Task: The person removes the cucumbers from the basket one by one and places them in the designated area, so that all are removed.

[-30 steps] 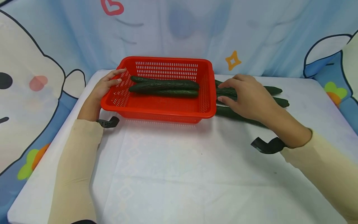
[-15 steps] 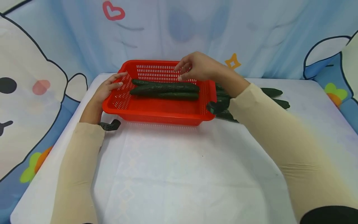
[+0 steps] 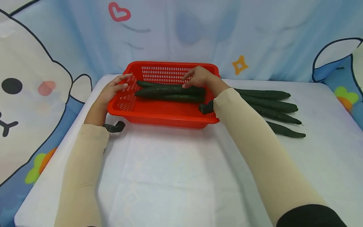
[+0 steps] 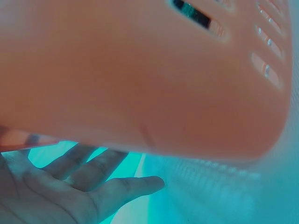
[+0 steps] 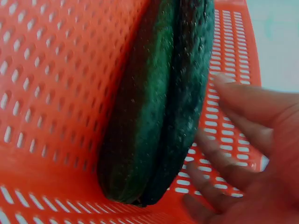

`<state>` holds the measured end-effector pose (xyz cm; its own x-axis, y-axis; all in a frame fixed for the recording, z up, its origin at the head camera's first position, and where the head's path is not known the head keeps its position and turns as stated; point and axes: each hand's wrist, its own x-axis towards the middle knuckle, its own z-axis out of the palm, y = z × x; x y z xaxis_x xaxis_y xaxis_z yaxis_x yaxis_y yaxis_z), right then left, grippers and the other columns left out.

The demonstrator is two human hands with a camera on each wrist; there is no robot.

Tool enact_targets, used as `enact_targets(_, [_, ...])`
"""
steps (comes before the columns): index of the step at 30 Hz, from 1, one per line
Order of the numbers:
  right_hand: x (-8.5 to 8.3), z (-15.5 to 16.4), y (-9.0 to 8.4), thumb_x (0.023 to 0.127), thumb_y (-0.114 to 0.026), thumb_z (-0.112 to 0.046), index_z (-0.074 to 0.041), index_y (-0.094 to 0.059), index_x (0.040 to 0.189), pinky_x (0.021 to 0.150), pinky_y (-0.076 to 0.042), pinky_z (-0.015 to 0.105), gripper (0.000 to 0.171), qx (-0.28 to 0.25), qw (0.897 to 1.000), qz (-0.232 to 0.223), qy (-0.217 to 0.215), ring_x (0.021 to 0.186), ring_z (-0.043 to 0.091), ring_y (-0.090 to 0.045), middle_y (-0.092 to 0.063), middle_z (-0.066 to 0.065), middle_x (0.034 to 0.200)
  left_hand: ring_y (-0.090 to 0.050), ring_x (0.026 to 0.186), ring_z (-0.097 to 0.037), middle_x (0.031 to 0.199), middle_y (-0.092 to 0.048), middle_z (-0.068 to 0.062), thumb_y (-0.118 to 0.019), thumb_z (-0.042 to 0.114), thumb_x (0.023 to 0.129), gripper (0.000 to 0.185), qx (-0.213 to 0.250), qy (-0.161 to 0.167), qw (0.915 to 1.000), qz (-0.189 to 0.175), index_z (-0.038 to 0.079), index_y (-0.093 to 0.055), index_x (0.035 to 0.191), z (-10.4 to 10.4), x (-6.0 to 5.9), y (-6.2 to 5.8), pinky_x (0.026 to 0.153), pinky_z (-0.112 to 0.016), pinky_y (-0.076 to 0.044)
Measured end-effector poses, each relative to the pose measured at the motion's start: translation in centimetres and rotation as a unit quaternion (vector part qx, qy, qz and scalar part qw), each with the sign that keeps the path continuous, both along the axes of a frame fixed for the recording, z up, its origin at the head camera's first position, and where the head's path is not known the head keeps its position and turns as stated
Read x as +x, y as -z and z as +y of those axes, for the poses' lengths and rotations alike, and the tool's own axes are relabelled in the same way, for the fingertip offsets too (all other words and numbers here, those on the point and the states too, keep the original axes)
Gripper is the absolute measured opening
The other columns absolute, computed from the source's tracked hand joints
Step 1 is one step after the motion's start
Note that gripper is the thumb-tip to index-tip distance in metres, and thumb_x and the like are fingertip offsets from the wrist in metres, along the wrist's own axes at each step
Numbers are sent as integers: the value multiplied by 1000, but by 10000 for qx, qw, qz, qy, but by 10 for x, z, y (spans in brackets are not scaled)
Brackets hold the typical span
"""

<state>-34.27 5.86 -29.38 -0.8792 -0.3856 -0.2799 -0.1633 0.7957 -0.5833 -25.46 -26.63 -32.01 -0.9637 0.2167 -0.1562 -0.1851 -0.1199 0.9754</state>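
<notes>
A red plastic basket (image 3: 158,119) with slotted walls stands on the table, holding three long green cucumbers (image 3: 170,91) side by side. My left hand (image 3: 110,90) touches the basket's left rim, fingers reaching over its edge. In the left wrist view that hand (image 4: 70,191) has its fingers spread beside the orange-looking basket wall (image 4: 117,93). Inside the right part of the basket, my right hand (image 3: 199,77) hovers over the cucumbers' right ends. The right wrist view shows its fingers (image 5: 250,100) spread and slightly bent alongside two cucumbers (image 5: 145,121), with nothing between them.
Several more cucumbers (image 3: 272,104) lie in a fan on the white tablecloth (image 3: 170,176) right of the basket, partly covered by my right sleeve (image 3: 255,145). A blue printed curtain (image 3: 158,37) hangs right behind the table.
My right hand has moved left from above the loose cucumbers, over the basket's right rim, and then lower into the basket. My left hand stays at the left rim.
</notes>
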Motion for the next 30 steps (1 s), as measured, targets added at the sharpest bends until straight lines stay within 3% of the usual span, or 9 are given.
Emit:
enact_targets(9, [-3, -1, 6, 83, -66, -28, -13, -55, 128, 94, -45, 41, 48, 466, 9977, 133, -484, 109, 26, -46, -52, 12, 126, -38, 126, -29, 148, -21, -12, -44, 12, 96, 47, 97, 19, 9999, 106, 21, -35, 141, -6, 3, -3, 85, -33, -51])
enact_targets(18, [1, -5, 5, 84, -67, -25, -13, -55, 128, 96, -45, 42, 48, 701, 9961, 55, -537, 114, 26, -44, -49, 12, 131, -39, 126, -29, 147, -26, -11, -45, 13, 96, 44, 22, -37, 9999, 155, 23, -40, 139, -9, -1, 1, 84, -36, -50])
enact_targets(24, [1, -7, 6, 81, -70, -25, -14, -57, 124, 95, -45, 41, 46, 712, 9965, -105, -426, 109, 24, -43, -52, 11, 123, -40, 125, -28, 145, -28, -10, -46, 15, 96, 43, -45, -76, 9998, 149, 25, -41, 138, -12, -4, 4, 81, -35, -53])
enact_targets(30, [2, -6, 7, 81, -69, -26, -15, -57, 120, 92, -46, 40, 42, 740, 9954, -72, -613, 106, 24, -43, -52, 10, 119, -40, 125, -28, 145, -28, -10, -45, 14, 96, 44, -18, -62, 9998, 172, 23, -40, 139, -12, -4, 5, 81, -34, -54])
